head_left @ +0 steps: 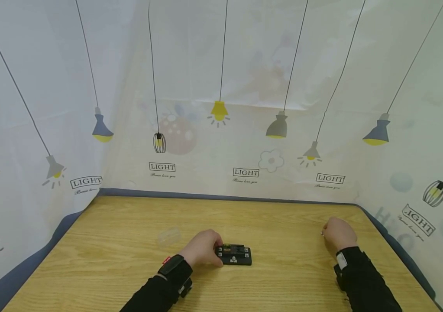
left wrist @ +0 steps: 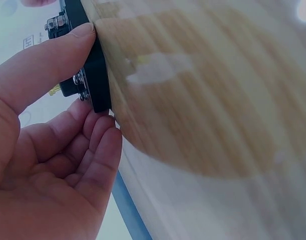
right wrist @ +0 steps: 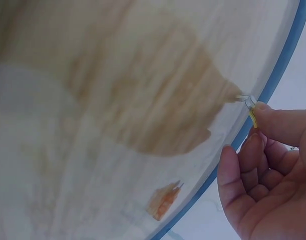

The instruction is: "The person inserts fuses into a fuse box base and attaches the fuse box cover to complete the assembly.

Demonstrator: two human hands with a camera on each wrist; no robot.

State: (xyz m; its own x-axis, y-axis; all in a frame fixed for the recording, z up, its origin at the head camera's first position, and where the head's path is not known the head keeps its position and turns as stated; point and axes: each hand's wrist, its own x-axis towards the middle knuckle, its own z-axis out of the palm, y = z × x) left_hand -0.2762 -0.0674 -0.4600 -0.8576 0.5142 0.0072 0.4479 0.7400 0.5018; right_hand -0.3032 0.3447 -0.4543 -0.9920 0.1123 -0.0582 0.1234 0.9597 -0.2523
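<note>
A black fuse block with metal screw terminals and a yellow piece in its top lies flat on the wooden table. My left hand grips its left end. In the left wrist view the thumb presses along the near long edge and curled fingertips sit at the block's end. Farther right, my right hand is held over the table, away from the block. Its thumb and fingertip pinch a small yellow piece with shiny metal prongs, partly hidden by the thumb; the other fingers are curled.
A clear plastic cover lies on the wooden table, behind and left of the left hand. A pale sheet printed with lamps hangs around the table's back and sides. Black wrist straps sit on both wrists.
</note>
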